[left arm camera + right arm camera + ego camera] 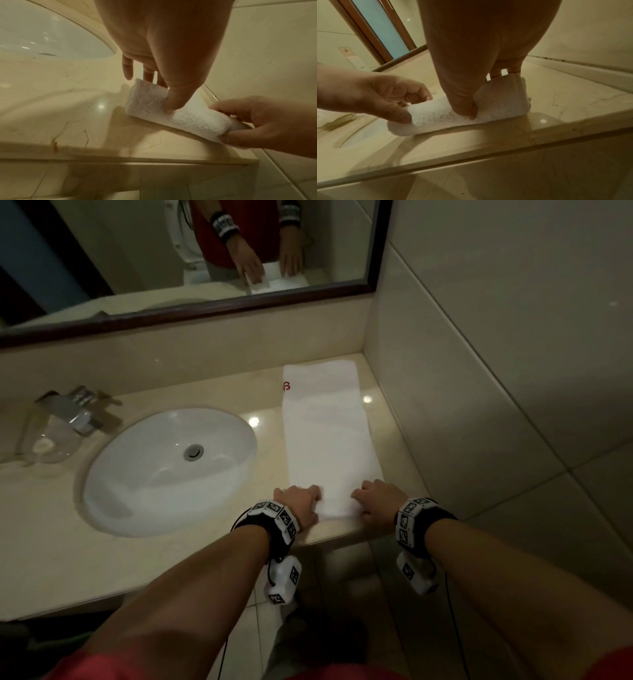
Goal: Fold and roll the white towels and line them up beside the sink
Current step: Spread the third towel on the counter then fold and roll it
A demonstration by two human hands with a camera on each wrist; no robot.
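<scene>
A white towel, folded into a long strip with a small red mark at its far left edge, lies on the beige counter to the right of the sink. Its near end is curled into a short roll. My left hand pinches the roll's left part, thumb in front and fingers behind. My right hand pinches its right part the same way. Each hand also shows in the other wrist view, the right hand and the left hand.
A chrome tap and a clear glass dish stand left of the sink. A dark-framed mirror runs along the back. A tiled wall closes the counter's right side. The counter's front edge lies just below my hands.
</scene>
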